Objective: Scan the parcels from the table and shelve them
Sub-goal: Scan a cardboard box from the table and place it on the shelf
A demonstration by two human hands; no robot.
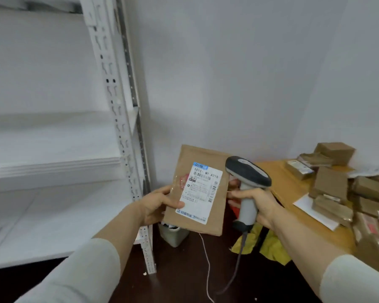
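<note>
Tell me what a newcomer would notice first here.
At centre, the left hand holds up a labelled brown parcel, and the right hand grips a grey barcode scanner right beside it. At right, a heap of brown parcels lies on the wooden table; white shelving fills the left.

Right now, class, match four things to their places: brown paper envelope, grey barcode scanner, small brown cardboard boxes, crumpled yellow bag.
1 brown paper envelope
2 grey barcode scanner
3 small brown cardboard boxes
4 crumpled yellow bag

A on the orange wooden table
B in the left hand
C on the dark floor
D in the right hand

Pairs: 1-B, 2-D, 3-A, 4-C.
</note>
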